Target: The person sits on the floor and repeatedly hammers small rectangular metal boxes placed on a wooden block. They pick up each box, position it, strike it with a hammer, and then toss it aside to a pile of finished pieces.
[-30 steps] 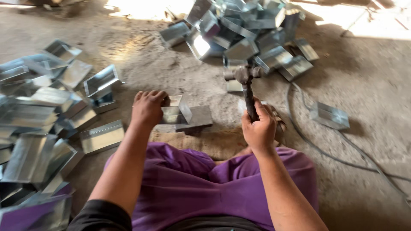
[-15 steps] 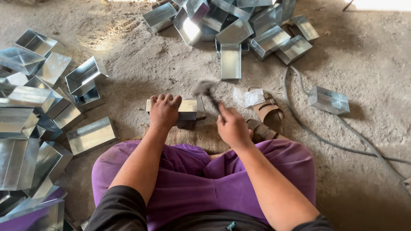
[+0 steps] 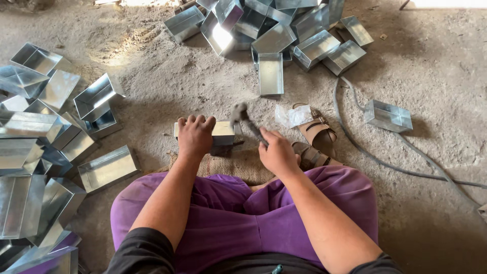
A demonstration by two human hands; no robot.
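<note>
Nearest, the person sits cross-legged in purple trousers (image 3: 243, 218) on the dusty floor (image 3: 431, 152), with a strip of burlap sacking (image 3: 238, 165) showing just beyond the knees. Both forearms reach out over it. The left hand (image 3: 195, 136) lies palm down on a small sheet-metal box (image 3: 222, 133), fingers curled over its far edge and pressing it in place. The right hand (image 3: 278, 152) is wrapped tight around the handle of a hammer (image 3: 242, 115), whose head is blurred and sits just above the right end of that box. Right of the hammer lie a crumpled clear plastic bag (image 3: 294, 115) and a pair of brown sandals (image 3: 317, 137), touching the person's right knee. A grey hose (image 3: 375, 157) curves across the floor on the right, past a single metal box (image 3: 388, 115) standing apart. Along the left edge spreads a heap of shiny open metal boxes (image 3: 45, 142). Farthest off, at the top, lies another pile of metal boxes (image 3: 274, 30).
</note>
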